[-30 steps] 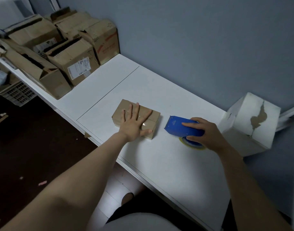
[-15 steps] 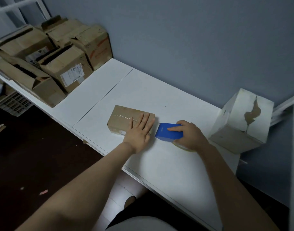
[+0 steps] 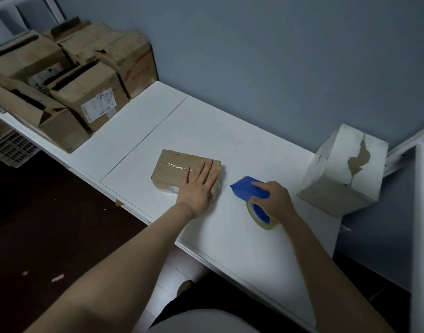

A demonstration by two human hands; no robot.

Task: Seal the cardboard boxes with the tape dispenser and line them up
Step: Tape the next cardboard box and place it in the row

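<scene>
At centre frame, a small brown cardboard box (image 3: 179, 170) lies flat on the white table (image 3: 230, 131). The left hand (image 3: 199, 188) presses its right end, fingers straight and spread. Just right, apart from the box, the right hand (image 3: 275, 200) grips a blue tape dispenser (image 3: 248, 189) with its yellowish tape roll (image 3: 263, 223). Worn cartons (image 3: 86, 75) crowd the upper left.

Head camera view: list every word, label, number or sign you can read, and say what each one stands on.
No text here can be read for certain.
White shipping label on a stacked box: print too small.
Red print on the box by the wall: blurred.
Small sticker on the small box, front side: too small.
</scene>
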